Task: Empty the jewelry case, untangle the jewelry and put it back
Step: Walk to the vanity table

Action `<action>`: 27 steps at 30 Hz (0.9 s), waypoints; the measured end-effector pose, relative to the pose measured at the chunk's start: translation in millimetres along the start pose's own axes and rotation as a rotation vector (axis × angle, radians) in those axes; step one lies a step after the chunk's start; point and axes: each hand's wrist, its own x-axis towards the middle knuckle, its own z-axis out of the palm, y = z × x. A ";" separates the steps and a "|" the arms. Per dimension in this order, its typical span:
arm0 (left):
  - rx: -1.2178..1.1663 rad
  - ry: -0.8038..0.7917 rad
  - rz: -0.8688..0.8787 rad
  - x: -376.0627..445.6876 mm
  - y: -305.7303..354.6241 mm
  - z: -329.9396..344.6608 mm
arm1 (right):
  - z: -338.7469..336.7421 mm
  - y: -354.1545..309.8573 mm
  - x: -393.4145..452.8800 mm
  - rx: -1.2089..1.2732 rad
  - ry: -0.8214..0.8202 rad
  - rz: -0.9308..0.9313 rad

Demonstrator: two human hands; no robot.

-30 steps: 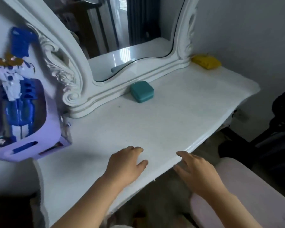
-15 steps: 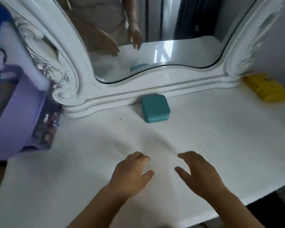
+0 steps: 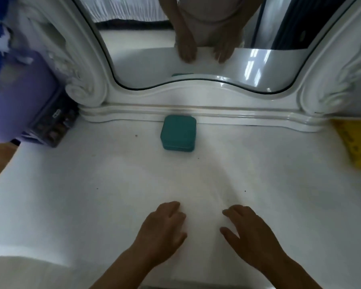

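Plainly, nothing is done yet — the teal jewelry case (image 3: 178,133) sits lid-closed at twelve o'clock, against the mirror base (image 3: 196,113). Left hand (image 3: 162,228) and right hand (image 3: 251,234) hover near the dressing table (image 3: 71,195), fingers relaxed, empty; emptying, untangling, refilling all remain.

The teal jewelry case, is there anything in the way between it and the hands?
Nothing visible. The closed teal jewelry case sits at the back by the mirror frame. Only bare white tabletop lies between it and the left hand and right hand, both empty near the front edge.
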 end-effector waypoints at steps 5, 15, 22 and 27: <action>0.011 0.149 0.134 -2.7 -25.0 25.1 | 26.5 6.2 -4.8 -0.047 0.202 -0.056; 0.051 0.478 0.280 2.6 -46.3 59.1 | 69.2 18.8 -8.0 -0.152 0.554 -0.155; 0.029 0.511 0.231 0.9 -41.3 63.4 | 79.0 22.3 -9.1 -0.117 0.610 -0.220; 0.055 0.483 0.244 -4.0 -38.0 62.9 | 79.4 18.7 -14.0 -0.145 0.639 -0.216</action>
